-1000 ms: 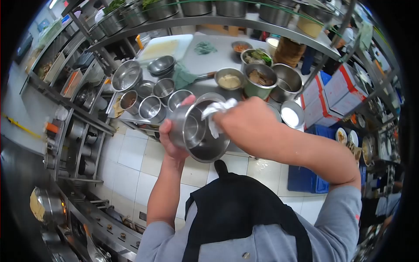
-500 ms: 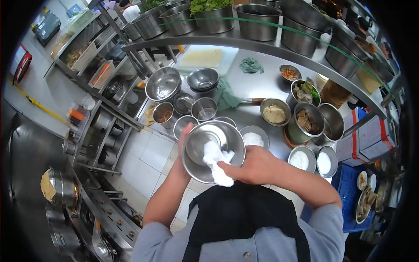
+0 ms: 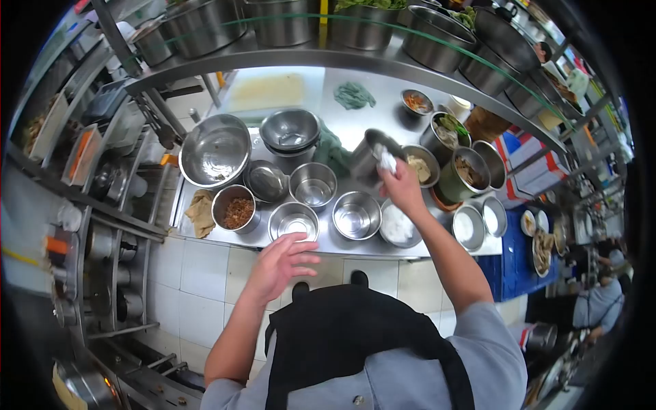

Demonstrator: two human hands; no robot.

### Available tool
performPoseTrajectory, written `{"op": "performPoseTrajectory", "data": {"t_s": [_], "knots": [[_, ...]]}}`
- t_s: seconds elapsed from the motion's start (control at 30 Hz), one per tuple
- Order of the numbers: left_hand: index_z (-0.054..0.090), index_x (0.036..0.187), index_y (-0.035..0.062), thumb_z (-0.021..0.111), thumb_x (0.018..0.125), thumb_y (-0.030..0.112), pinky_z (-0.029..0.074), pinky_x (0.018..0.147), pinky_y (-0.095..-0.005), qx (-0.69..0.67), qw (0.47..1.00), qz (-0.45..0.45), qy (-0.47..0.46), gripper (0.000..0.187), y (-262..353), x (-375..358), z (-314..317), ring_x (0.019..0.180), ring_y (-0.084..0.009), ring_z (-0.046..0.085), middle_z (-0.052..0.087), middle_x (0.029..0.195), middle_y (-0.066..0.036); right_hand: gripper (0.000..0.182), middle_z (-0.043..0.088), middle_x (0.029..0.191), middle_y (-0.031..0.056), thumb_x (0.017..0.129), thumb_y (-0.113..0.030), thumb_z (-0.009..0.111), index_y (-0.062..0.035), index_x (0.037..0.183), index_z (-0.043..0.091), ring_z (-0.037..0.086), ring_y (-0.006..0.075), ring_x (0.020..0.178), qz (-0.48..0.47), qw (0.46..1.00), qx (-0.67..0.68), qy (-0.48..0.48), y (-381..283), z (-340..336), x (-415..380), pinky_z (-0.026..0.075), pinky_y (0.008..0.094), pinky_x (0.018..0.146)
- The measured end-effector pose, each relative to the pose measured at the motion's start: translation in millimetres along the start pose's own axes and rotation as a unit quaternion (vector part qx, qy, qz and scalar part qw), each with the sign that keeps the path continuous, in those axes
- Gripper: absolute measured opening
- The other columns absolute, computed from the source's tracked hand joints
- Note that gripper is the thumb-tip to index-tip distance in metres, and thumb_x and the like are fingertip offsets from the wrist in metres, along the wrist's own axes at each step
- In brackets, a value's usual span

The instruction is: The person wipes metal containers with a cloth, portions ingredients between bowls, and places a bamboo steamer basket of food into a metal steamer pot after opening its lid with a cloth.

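Note:
My right hand point(image 3: 402, 186) is closed on the rim of a steel pot point(image 3: 362, 157), with a white cloth point(image 3: 387, 162) bunched between the fingers and the pot. The pot is tilted and blurred above the steel counter point(image 3: 335, 247), beside a bowl of pale paste point(image 3: 419, 168). Nearer to me, my left hand point(image 3: 277, 266) hovers open, fingers spread, just below a steel container point(image 3: 294, 219) at the counter's front edge. Another steel container point(image 3: 357, 216) stands to the right of that one, followed by a bowl of white powder point(image 3: 399, 224).
A large steel bowl point(image 3: 214, 152), stacked bowls point(image 3: 290, 130) and a pot of brown crumbs point(image 3: 238, 213) occupy the counter's left. Green cloths point(image 3: 354, 95) and a cutting board point(image 3: 268, 93) lie farther back. Overhead runs a shelf point(image 3: 287, 66) of pots. A blue crate point(image 3: 517, 253) stands right.
My right hand has carried the pot and white cloth forward and right over the counter. My left hand has let go of the pot and opened. The view has shifted closer to the counter.

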State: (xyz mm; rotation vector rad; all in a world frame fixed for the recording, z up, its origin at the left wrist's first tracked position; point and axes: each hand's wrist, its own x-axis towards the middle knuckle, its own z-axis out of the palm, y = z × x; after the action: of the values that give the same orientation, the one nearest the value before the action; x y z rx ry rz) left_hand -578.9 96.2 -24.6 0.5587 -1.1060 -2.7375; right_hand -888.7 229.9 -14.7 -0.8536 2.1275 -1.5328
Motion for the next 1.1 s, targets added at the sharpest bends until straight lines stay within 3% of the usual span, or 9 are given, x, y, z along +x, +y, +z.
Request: {"op": "performPoseTrajectory", "data": {"t_s": [0.23,0.43,0.6,0.7,0.77,0.83,0.9,1.03,1.1], "knots": [[0.048,0.135,0.0029,0.058,0.095,0.016,0.054,0.081,-0.0367,0.342,0.932,0.069,0.101,0.044,4.7,-38.1,-63.7,0.097,-0.0279,0.065,0.064,0.116,-0.021,0.031,0.056,0.073,0.0043,0.097,-0.028,0.059,0.0029,0.100,0.058,0.059,0.0148,0.054,0.100,0.992,0.009,0.078,52.6,24.1,43.7,0.054,0.0298,0.052],[0.048,0.137,0.0044,0.070,0.084,0.020,0.045,0.100,-0.0477,0.740,0.606,0.258,0.133,0.059,-32.3,-1.7,-83.8,0.123,-0.0465,0.050,0.045,0.137,-0.030,0.038,0.061,0.081,0.0070,0.098,-0.034,0.055,0.0026,0.108,0.061,0.064,0.0160,0.061,0.065,0.983,0.032,0.169,42.3,20.7,38.4,0.048,0.0298,0.053],[0.050,0.092,0.0041,0.086,0.071,0.029,0.046,0.097,-0.0468,0.681,0.662,0.290,0.119,0.049,-29.1,15.0,-80.8,0.125,-0.0465,0.049,0.046,0.137,-0.031,0.028,0.063,0.074,0.0058,0.093,-0.023,0.051,0.0018,0.096,0.064,0.061,0.0131,0.065,-0.006,0.997,0.005,0.070,-25.5,11.1,-50.3,0.046,0.0298,0.062],[0.051,0.091,0.0058,0.088,0.066,0.026,0.048,0.093,-0.0406,0.669,0.710,0.221,0.007,0.049,32.4,-24.3,-44.9,0.118,-0.0402,0.055,0.055,0.123,-0.024,0.026,0.064,0.079,0.0058,0.091,-0.019,0.053,-0.0013,0.107,0.063,0.060,0.0149,0.074,0.007,0.997,-0.057,-0.056,-53.6,7.4,-111.1,0.048,0.0325,0.072],[0.051,0.095,0.0081,0.089,0.063,0.021,0.046,0.093,-0.0341,0.631,0.758,0.161,-0.042,0.052,63.3,-35.7,-32.4,0.111,-0.0281,0.059,0.057,0.111,-0.011,0.027,0.065,0.081,0.0103,0.088,-0.016,0.056,-0.0034,0.112,0.059,0.064,0.0220,0.075,-0.103,0.985,-0.095,-0.099,-87.1,7.1,-139.3,0.050,0.0366,0.072],[0.051,0.108,0.0092,0.090,0.059,0.020,0.042,0.097,-0.0302,0.377,0.916,0.037,-0.131,0.063,84.2,-36.6,-10.9,0.110,-0.0180,0.055,0.052,0.110,-0.003,0.034,0.065,0.079,0.0145,0.085,-0.013,0.058,-0.0047,0.118,0.055,0.065,0.0317,0.076,-0.205,0.957,-0.152,-0.136,-105.0,7.1,-154.4,0.051,0.0416,0.068],[0.038,0.144,0.0113,0.089,0.060,0.036,0.037,0.104,-0.0295,0.304,0.924,0.019,-0.231,0.102,83.1,-21.9,23.3,0.122,-0.0150,0.046,0.042,0.135,-0.005,0.040,0.059,0.074,0.0157,0.075,-0.008,0.063,-0.0055,0.114,0.055,0.061,0.0338,0.067,-0.347,0.873,-0.257,-0.225,-123.2,6.2,-159.1,0.048,0.0410,0.060],[0.033,0.151,0.0114,0.071,0.082,0.045,0.036,0.102,-0.0287,0.363,0.856,-0.032,-0.368,0.086,49.0,18.6,66.4,0.116,-0.0149,0.047,0.046,0.133,-0.007,0.035,0.067,0.078,0.0144,0.073,-0.012,0.068,0.0000,0.105,0.060,0.067,0.0329,0.071,-0.376,0.685,-0.481,-0.398,-131.8,24.4,-168.0,0.053,0.0398,0.062],[0.036,0.148,0.0070,0.065,0.090,0.042,0.036,0.103,-0.0289,0.381,0.846,-0.100,-0.359,0.074,50.8,17.4,80.5,0.118,-0.0149,0.047,0.049,0.133,-0.008,0.034,0.067,0.080,0.0154,0.072,-0.011,0.068,0.0000,0.104,0.061,0.067,0.0328,0.074,-0.283,0.720,-0.441,-0.454,-113.4,32.9,-167.9,0.053,0.0396,0.063]]}}
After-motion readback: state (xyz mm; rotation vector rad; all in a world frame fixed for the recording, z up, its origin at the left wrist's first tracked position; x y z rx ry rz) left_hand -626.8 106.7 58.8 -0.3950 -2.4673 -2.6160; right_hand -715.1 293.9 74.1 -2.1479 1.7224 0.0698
